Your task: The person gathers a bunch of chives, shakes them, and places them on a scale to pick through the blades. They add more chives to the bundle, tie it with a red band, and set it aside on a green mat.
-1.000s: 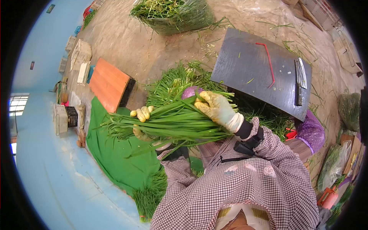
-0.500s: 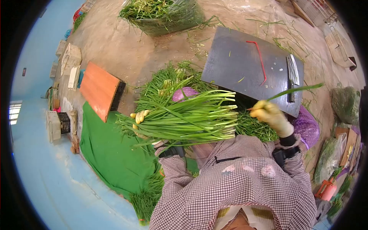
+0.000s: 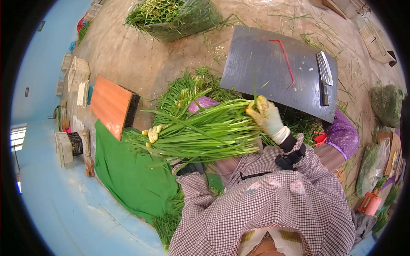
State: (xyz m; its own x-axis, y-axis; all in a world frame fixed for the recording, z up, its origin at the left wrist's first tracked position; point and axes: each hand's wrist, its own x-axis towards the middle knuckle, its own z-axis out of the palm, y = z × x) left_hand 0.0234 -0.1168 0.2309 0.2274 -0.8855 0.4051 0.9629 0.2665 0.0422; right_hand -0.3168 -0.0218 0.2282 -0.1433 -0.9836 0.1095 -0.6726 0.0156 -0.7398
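A thick bunch of long green chives [image 3: 200,134] lies across in front of me. My left hand [image 3: 152,134], in a yellowish glove, wraps around the bunch near its leafy end; only the fingertips show. My right hand [image 3: 267,117], gloved too, is at the bunch's cut end, pinching a thin green stalk that sticks upward. Just beyond it is a dark cutting board [image 3: 273,68] with a cleaver [image 3: 324,77] and a red band [image 3: 284,59] on it.
A pile of loose chives [image 3: 188,87] lies on the dirt floor under the bunch. A crate of greens [image 3: 175,17] stands farther off. An orange board [image 3: 111,102] and green cloth [image 3: 128,170] are at left. Bags and purple plastic [image 3: 346,136] sit at right.
My right hand went out to the right with a single stalk, then came back to the cut end of the bunch. My left hand has kept its hold.
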